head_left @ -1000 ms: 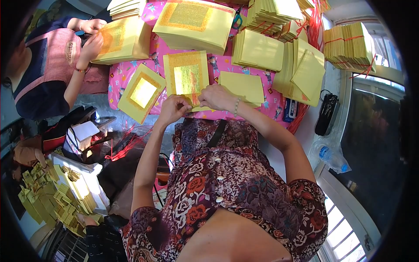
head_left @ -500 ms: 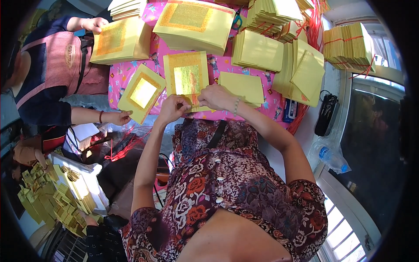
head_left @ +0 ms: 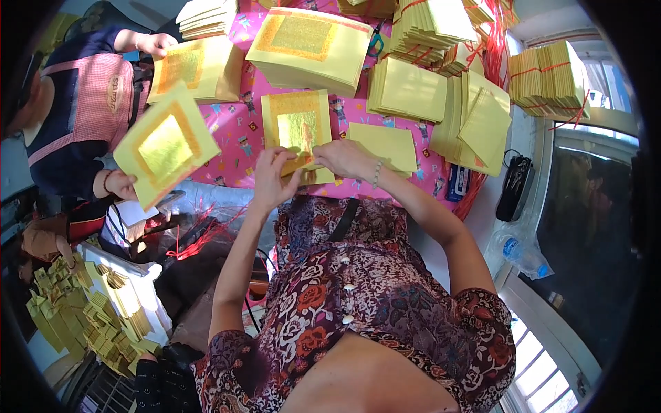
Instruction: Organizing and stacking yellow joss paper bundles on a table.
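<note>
A yellow paper sheet (head_left: 297, 127) with a shiny gold foil square framed in orange lies in front of me, its near edge curled up. More yellow paper (head_left: 321, 177) shows beneath that edge. My left hand (head_left: 273, 177) is at the sheet's near left corner, thumb and fingers spread apart, fingertips touching the paper. With bent fingers, my right hand (head_left: 343, 159) pinches the near right edge. Beside my right wrist lies a small stack of plain folded yellow papers (head_left: 385, 146).
A co-worker's hand (head_left: 121, 184) at the left holds a foil sheet (head_left: 167, 147); their other hand rests on a paper stack (head_left: 200, 67). Thick stacks (head_left: 310, 48) and tied bundles (head_left: 551, 78) stand farther back. Scissors (head_left: 376, 43), a black case (head_left: 515, 187) and a plastic bottle (head_left: 527, 257) are nearby.
My left thumb has spread away from the fingers, while my right hand stays at the near edge. The co-worker has lifted a foil sheet off the table toward the left.
</note>
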Action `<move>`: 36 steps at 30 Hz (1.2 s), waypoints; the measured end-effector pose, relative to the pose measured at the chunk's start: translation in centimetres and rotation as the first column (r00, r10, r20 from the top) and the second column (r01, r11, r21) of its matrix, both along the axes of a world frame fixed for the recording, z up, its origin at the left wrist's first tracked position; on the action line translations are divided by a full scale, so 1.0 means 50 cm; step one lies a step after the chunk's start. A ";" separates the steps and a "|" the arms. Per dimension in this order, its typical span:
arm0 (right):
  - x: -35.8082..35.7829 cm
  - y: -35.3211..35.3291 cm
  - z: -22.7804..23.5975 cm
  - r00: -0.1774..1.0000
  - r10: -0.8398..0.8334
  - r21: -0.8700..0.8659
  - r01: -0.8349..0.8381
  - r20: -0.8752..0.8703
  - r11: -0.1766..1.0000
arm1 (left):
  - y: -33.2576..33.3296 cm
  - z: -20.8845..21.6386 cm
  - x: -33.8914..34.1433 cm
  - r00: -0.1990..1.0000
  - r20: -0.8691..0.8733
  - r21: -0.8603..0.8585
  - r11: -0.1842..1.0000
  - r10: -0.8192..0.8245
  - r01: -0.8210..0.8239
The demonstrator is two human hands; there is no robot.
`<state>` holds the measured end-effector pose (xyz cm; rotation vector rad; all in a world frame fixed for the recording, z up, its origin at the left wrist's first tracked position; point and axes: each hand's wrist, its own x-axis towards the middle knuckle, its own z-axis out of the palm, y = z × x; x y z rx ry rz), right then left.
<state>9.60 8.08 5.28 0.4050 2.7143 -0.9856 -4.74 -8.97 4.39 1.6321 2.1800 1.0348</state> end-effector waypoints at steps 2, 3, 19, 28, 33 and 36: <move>-0.004 0.018 0.006 0.999 -0.027 -0.002 0.027 -0.032 1.000 | -0.007 0.019 0.021 0.994 -0.084 0.123 0.991 0.068 -0.057; -0.010 0.027 0.009 0.997 -0.055 -0.011 0.054 -0.059 0.998 | -0.012 0.025 0.028 0.978 -0.154 0.242 0.965 0.142 -0.102; -0.126 0.104 -0.038 0.868 -0.142 0.455 0.382 -0.477 0.804 | 0.092 -0.066 0.036 0.937 -0.341 -0.173 0.985 -0.072 0.013; -0.181 0.109 -0.078 0.953 -0.010 0.468 0.157 -0.302 0.870 | 0.102 -0.067 0.032 0.940 -0.329 -0.194 0.981 -0.089 0.025; -0.191 0.101 -0.062 0.944 0.033 0.526 0.154 -0.327 0.836 | 0.101 -0.073 0.029 0.950 -0.303 -0.192 0.981 -0.079 0.020; -0.193 0.109 -0.065 0.951 0.013 0.493 0.148 -0.309 0.857 | 0.106 -0.070 0.029 0.950 -0.302 -0.193 0.981 -0.080 0.022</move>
